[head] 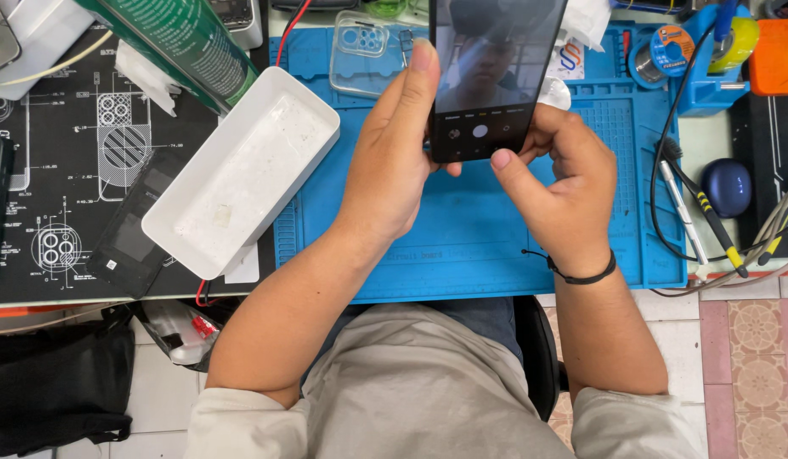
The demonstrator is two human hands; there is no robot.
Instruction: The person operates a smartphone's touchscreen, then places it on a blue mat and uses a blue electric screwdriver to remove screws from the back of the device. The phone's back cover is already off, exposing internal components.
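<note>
You held the phone (489,76) upright between your left hand (392,161) and right hand (557,174), thumb near the screen; a loosened grip risked dropping it onto the blue mat (470,246).

glossy glass phone (487,68), matt blue rubbery mat (479,229), smooth white plastic tray (241,170)

Workbench clutter on a blue silicone mat (496,246)

A white rectangular plastic tray (241,170) lies left; a clear phone case (364,51) beyond; a dark-blue rounded earbud case (727,187) right.

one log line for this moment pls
left hand grips smartphone | right hand thumb at its lower edge | screen lit | above blue repair mat
</note>
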